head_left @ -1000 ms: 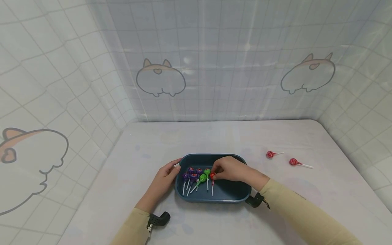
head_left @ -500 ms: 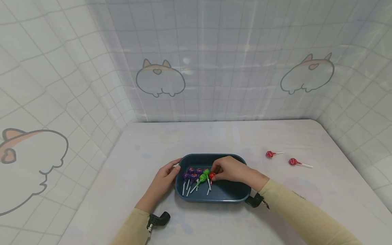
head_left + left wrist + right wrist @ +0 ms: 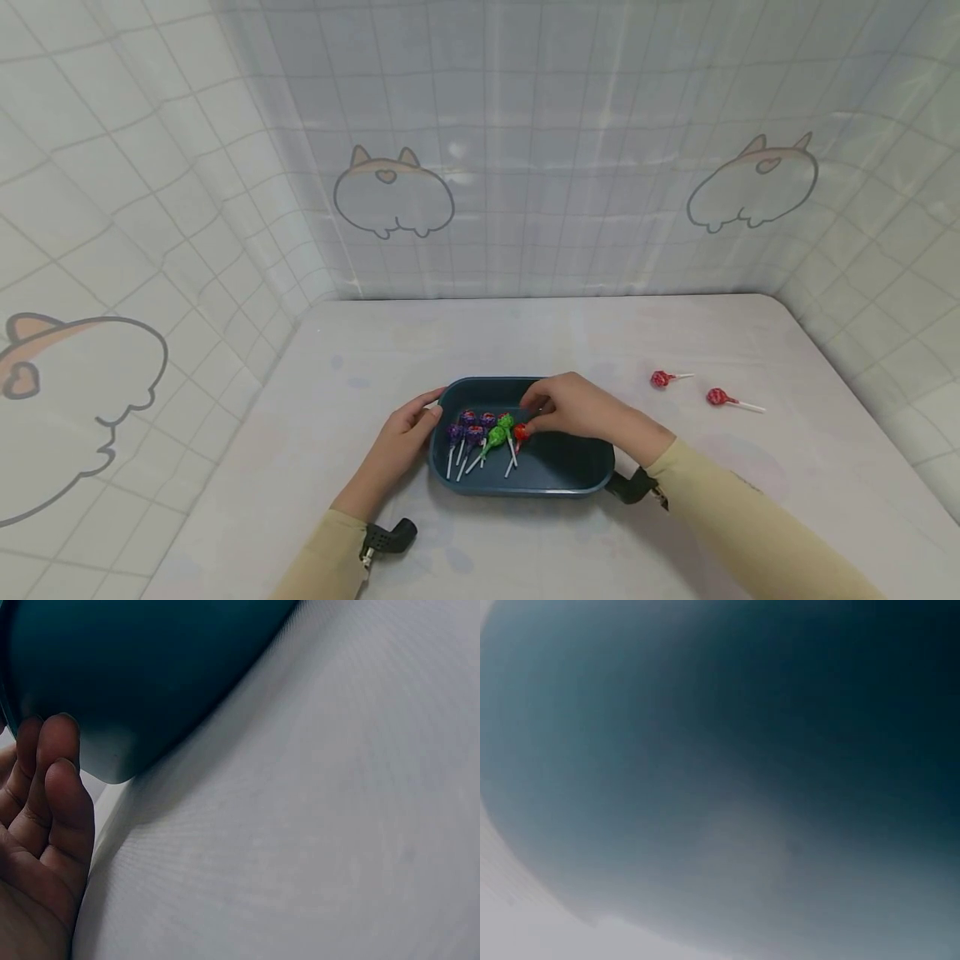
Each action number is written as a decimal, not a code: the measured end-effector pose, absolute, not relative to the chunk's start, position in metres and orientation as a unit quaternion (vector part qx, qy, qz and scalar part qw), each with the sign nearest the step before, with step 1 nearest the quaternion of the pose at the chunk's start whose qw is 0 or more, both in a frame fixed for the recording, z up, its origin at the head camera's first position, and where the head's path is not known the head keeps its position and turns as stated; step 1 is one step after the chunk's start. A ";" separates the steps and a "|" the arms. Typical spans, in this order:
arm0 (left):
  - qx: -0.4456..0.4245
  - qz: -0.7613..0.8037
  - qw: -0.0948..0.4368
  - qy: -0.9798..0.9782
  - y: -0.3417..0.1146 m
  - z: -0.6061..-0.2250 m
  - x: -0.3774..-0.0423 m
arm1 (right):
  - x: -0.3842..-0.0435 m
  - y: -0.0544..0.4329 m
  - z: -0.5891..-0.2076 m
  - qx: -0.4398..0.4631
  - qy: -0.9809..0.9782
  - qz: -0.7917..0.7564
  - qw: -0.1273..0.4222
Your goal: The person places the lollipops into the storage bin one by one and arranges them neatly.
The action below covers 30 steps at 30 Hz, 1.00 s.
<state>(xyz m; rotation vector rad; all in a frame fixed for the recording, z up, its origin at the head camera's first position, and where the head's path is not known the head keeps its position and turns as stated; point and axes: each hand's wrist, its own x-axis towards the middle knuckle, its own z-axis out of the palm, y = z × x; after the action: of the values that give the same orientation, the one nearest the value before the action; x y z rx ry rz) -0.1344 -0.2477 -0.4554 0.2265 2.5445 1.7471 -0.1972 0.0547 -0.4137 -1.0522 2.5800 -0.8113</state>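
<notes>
In the head view a dark teal tray [image 3: 525, 492] lies on the table. My left hand [image 3: 405, 435] holds its left end, thumb at the rim; in the left wrist view fingers [image 3: 67, 795] bear on the outer wall. Over the right half of the tray is my right hand [image 3: 573, 407], thumb and forefinger parted beside a red lollipop [image 3: 521, 432]. That lollipop lies on the tray floor, stick pointing toward the near side. Left of it are two green lollipops [image 3: 497, 436] and several purple lollipops [image 3: 474, 433]. The right wrist view has only the blurred tray wall [image 3: 592, 787].
Two more red lollipops, a nearer one [image 3: 717, 397] and a farther one [image 3: 660, 379], lie on the white table cover [image 3: 465, 333] right of the tray. Tiled-pattern curtains [image 3: 540, 167] enclose the back and both sides.
The red lollipop's stick has swung left, and a green one beside it has shifted slightly. My right hand has since parted its fingers and drawn a little right and away; the left stays put.
</notes>
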 end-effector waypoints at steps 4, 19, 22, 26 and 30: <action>0.075 0.561 0.021 0.824 -0.247 -0.456 -0.135 | -0.199 0.067 -0.406 -0.363 0.872 -0.305 0.119; 0.070 0.561 0.017 0.825 -0.247 -0.457 -0.134 | -0.205 0.132 -0.390 -0.284 0.878 -0.381 0.068; 0.073 0.565 0.021 0.822 -0.247 -0.458 -0.134 | -0.205 0.143 -0.391 -0.268 0.878 -0.391 0.066; 0.075 0.569 0.026 0.818 -0.248 -0.458 -0.134 | -0.207 0.158 -0.396 -0.247 0.882 -0.398 0.062; 0.072 0.563 0.022 0.823 -0.247 -0.457 -0.134 | -0.211 0.172 -0.403 -0.221 0.890 -0.397 0.051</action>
<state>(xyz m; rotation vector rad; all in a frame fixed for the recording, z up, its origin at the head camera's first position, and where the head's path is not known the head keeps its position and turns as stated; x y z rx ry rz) -0.1342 -0.2473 -0.4575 0.2217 2.5485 1.7451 -0.2106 0.1723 -0.4033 -0.6713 2.7074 -1.2073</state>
